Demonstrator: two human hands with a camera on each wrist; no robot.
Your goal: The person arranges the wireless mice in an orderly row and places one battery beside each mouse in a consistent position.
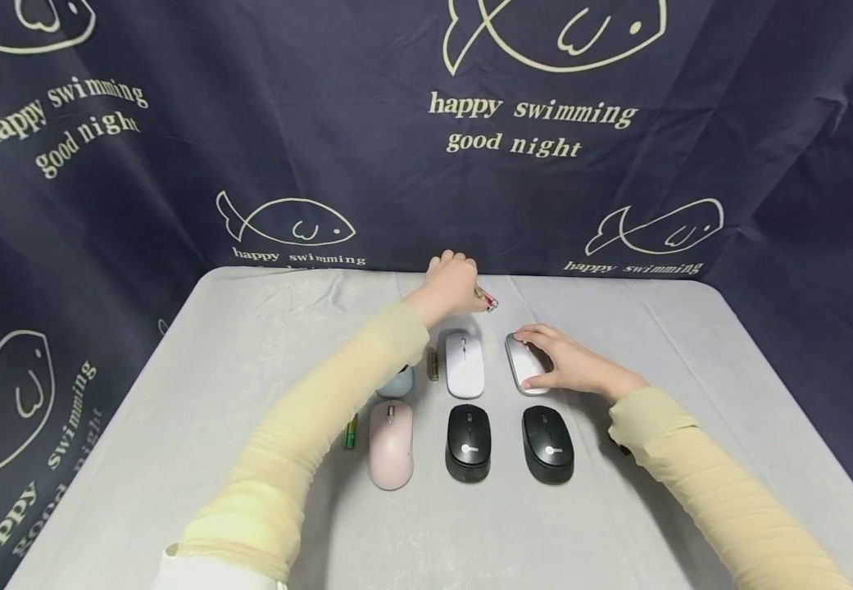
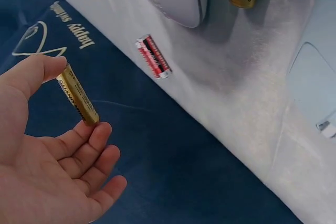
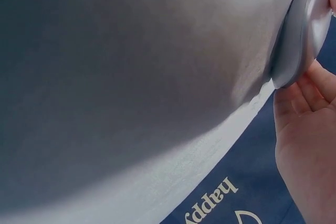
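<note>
My left hand [image 1: 451, 283] is at the far side of the table and pinches a gold battery [image 2: 79, 95] between thumb and fingertips. Just beside it, a red battery [image 1: 488, 300] lies on the cloth. My right hand [image 1: 569, 360] grips a silver mouse [image 1: 525, 365] by its two ends, thumb at the near end; the right wrist view shows this mouse [image 3: 302, 30] at its edge. Between the hands sits a white mouse [image 1: 465, 365], with another gold battery [image 1: 433, 365] along its left side.
Two black mice, one left [image 1: 468, 442] and one right [image 1: 547, 444], and a pink mouse [image 1: 391, 447] form the near row. A light blue mouse [image 1: 397, 383] and a green battery [image 1: 351, 432] are partly behind my left sleeve. A dark object [image 1: 620, 447] peeks from under my right sleeve.
</note>
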